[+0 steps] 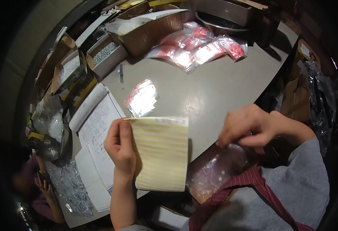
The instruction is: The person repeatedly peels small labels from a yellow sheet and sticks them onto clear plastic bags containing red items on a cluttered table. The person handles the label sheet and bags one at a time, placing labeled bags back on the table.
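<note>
Yellow sheet (161, 156) — corner pinched in left fingers (125, 131), right hand (248, 125) apart

Light, seemingly from overhead, brightens the desk (215, 88), leaving the surroundings dim. White glare burns across plastic packets (184, 54) toward one o'clock and a smaller packet pile (142, 99) at ten. A deep shadow falls at two o'clock. The right fingers (227, 131) look smeared by blur. Fisheye distortion bends the outer edges, and the corners go black.
</note>
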Tool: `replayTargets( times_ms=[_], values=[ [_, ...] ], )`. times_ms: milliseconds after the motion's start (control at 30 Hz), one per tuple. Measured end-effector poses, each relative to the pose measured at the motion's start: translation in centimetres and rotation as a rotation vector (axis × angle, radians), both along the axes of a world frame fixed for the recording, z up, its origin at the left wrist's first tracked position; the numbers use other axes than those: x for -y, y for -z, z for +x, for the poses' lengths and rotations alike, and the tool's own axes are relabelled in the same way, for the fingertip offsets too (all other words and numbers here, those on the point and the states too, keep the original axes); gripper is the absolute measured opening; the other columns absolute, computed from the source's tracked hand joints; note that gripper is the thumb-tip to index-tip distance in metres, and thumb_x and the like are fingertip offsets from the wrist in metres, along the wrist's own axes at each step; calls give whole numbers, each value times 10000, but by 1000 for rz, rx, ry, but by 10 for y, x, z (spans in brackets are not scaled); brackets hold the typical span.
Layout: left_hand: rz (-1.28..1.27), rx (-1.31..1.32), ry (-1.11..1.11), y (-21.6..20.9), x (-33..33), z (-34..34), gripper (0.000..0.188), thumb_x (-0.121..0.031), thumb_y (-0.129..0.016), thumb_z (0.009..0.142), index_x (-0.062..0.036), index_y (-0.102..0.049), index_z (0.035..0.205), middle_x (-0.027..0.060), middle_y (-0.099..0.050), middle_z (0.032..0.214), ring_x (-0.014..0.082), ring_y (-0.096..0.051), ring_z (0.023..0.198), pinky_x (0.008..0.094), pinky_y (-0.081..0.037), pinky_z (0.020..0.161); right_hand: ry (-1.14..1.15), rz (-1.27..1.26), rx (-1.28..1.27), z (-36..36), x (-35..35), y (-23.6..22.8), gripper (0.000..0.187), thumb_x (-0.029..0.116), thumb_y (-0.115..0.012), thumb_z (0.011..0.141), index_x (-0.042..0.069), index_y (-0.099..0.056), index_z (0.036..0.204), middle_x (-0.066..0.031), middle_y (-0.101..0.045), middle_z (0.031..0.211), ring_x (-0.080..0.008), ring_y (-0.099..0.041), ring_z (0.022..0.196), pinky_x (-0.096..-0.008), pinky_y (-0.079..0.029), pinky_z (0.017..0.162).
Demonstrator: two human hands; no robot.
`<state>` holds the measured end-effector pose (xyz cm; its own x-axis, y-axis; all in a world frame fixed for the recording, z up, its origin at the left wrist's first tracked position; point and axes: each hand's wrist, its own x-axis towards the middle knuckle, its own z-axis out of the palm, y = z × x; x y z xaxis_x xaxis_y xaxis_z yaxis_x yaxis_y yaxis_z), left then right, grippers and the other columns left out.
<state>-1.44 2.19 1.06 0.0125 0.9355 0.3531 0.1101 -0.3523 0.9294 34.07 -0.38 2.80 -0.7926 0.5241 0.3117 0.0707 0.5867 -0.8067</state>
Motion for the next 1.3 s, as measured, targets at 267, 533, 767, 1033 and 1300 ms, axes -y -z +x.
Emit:
replayTargets(
  times_ms=[267,533,767,1033,1300],
  values=[
    [274,-365,-72,4,0,6,127,-75,-590,1019,28,-660,995,46,-628,737,95,-553,661,245,-448,614,332,-29,83,-75,-42,-4,321,206,-707,980,-7,-612,1200,-112,-692,1105,-204,-681,991,-329,-541,860],
    [-124,-106,175,14,3,9,131,-93,-697,952,9,-710,1033,52,-734,911,106,-654,769,249,-521,696,219,65,45,-104,-68,13,246,186,-653,1004,-5,-610,1151,-144,-696,1038,-247,-695,945,-354,-541,843],
    [-134,-219,62,10,0,7,163,-162,-712,962,-12,-721,1025,105,-758,872,147,-709,806,292,-543,736,191,361,118,-112,-80,21,482,7,-720,715,42,-612,1184,-191,-626,1146,-407,-612,1063,-469,-516,907],
    [-111,-221,-43,19,-8,3,213,-226,-682,976,-21,-704,1029,133,-745,870,236,-720,802,345,-539,738,288,532,-51,-158,-154,-4,195,-41,-657,926,8,-584,1100,-155,-646,1039,-327,-655,979,-383,-522,853],
    [19,-374,-4,25,-9,5,217,-265,-656,982,-56,-680,1030,175,-732,890,355,-713,805,405,-536,708,519,568,556,-255,-300,27,528,109,-721,855,2,-460,1301,-228,-690,1048,-421,-656,1032,-492,-523,869]
  ],
)
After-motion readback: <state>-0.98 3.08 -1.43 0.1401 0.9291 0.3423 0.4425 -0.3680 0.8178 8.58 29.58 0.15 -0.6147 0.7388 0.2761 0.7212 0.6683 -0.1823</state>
